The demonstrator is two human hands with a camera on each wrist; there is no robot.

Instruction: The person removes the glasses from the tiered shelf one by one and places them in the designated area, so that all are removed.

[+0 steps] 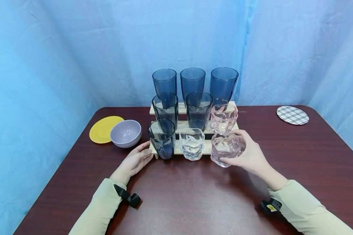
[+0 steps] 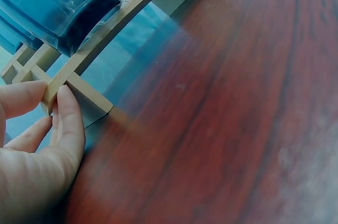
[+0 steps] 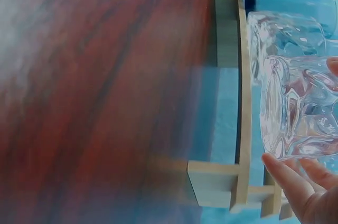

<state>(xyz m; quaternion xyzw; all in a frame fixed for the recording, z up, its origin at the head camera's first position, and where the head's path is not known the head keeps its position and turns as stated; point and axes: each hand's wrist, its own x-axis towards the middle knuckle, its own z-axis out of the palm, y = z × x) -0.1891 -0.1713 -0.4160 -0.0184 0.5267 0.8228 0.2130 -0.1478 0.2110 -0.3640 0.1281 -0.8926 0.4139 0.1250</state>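
Observation:
My right hand (image 1: pixel 251 155) holds a faceted, pale pink clear tumbler (image 1: pixel 223 148) between thumb and fingers, at the right end of a tiered wooden rack's front shelf (image 1: pixel 207 148). In the right wrist view a narrow gap shows between the tumbler's base (image 3: pixel 272 110) and the shelf edge (image 3: pixel 245 108). With thumb and fingers my left hand (image 1: pixel 136 160) pinches the left end of that shelf, seen closely at the wooden corner (image 2: pixel 55 89). Along the front shelf stand a tall blue-grey glass (image 1: pixel 162 140) and a clear faceted tumbler (image 1: pixel 192 143).
On the middle tier are two tall blue-grey glasses (image 1: pixel 166 109) and a pink tumbler (image 1: pixel 223 119). Three tall blue glasses (image 1: pixel 193 81) fill the top tier. A lavender bowl (image 1: pixel 126 133) and yellow plate (image 1: pixel 103 130) lie left; a checked round mat (image 1: pixel 292 115) lies far right.

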